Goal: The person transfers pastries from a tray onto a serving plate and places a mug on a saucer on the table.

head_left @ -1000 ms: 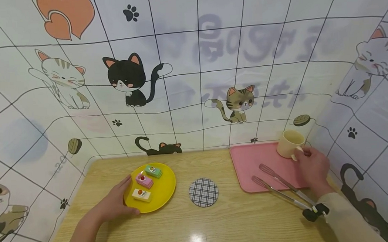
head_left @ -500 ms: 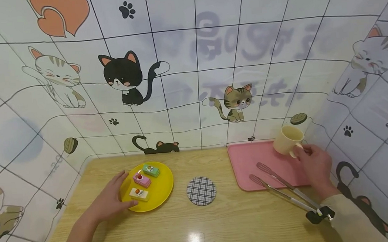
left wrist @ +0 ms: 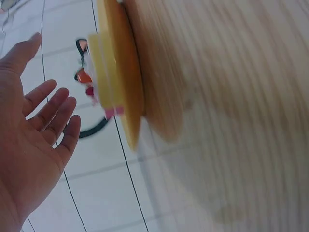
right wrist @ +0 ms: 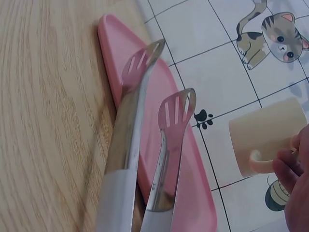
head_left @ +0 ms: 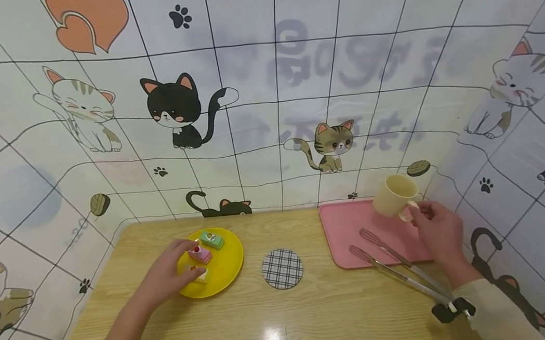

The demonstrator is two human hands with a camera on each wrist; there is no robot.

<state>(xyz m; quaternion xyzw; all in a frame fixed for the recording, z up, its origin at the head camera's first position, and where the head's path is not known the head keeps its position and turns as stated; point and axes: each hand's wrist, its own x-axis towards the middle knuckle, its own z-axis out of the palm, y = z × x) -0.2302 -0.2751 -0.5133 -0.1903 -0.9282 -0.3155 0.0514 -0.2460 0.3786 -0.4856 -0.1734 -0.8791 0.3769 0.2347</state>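
Observation:
My left hand (head_left: 168, 275) hovers over the left side of a yellow plate (head_left: 229, 266), fingers spread and relaxed. Beneath its thumb and fingertips lie a cream toy cake slice (head_left: 203, 277), partly hidden, and a pink one (head_left: 201, 255). A green slice (head_left: 212, 240) sits farther back on the plate. In the left wrist view the palm (left wrist: 29, 159) shows bare, with a gap between the fingers and the plate. On the other side, my right hand (head_left: 440, 232) pinches the handle of a cream mug (head_left: 392, 199), which is tilted to the left over the pink tray (head_left: 343, 228).
Metal tongs (right wrist: 130, 125) with slotted ends lie across the tray's front edge, their handles reaching toward my right wrist. A round checked coaster (head_left: 282, 268) lies mid-table. A cat-printed tiled sheet (head_left: 253, 166) closes off the back and both sides.
My left hand has moved from the plate's left rim to over the cake slices. My right hand has tipped the mug and shifted it left over the tray.

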